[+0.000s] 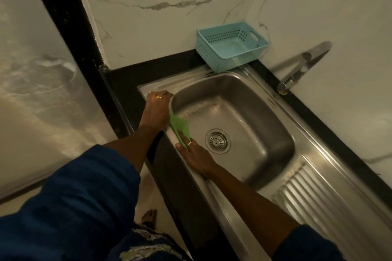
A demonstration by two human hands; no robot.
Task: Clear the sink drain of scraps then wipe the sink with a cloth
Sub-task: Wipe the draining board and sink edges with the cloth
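Note:
A steel sink (273,131) is set in a black counter, with a round drain strainer (217,141) in the basin floor; no scraps show on it. A green cloth (179,125) lies over the sink's near-left rim and hangs into the basin. My right hand (196,158) presses straight fingers on the cloth's lower end at the rim. My left hand (157,108) rests flat on the rim's left corner, and the cloth's upper edge runs beneath its palm. Water streaks mark the basin's far side.
A light blue perforated basket (231,46) stands at the sink's back corner against the marble wall. A chrome tap (297,72) juts from the wall on the right. The ribbed drainboard (311,199) extends to the right. A bare foot (149,216) is on the floor below.

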